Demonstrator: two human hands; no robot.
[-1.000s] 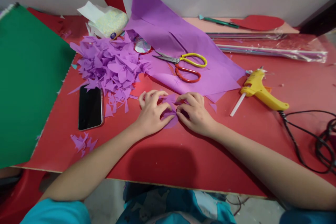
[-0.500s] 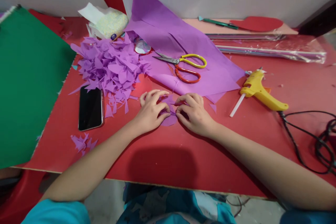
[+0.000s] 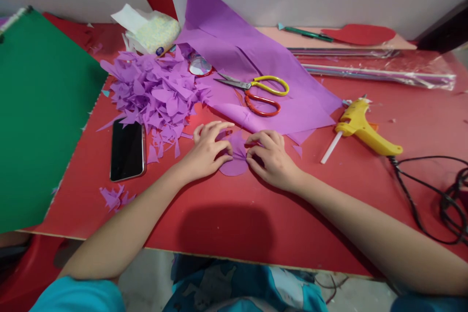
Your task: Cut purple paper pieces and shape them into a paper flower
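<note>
Between my hands, close above the red tabletop, is a purple paper cutout [image 3: 234, 166] with rounded lobes and creases running across its middle. My left hand [image 3: 209, 151] pinches its left side between thumb and index finger, the other fingers curled above. On the right side, my right hand [image 3: 269, 160] pinches the same paper with thumb and fingertips. Part of the cutout is hidden behind the fingers. Scissors [image 3: 258, 90] with one yellow and one red handle lie just beyond my hands on a large purple paper sheet [image 3: 234, 53].
A heap of purple paper scraps [image 3: 153, 87] partly covers a phone [image 3: 127, 151] on the left. A green board [image 3: 47, 117] lies at far left. Rightward sits a yellow glue gun [image 3: 365, 129] with a black cable [image 3: 413, 204]. A tissue pack [image 3: 155, 31] stands behind.
My left hand has shifted slightly left, and more of the purple cutout shows between my hands. My right hand stays almost in place.
</note>
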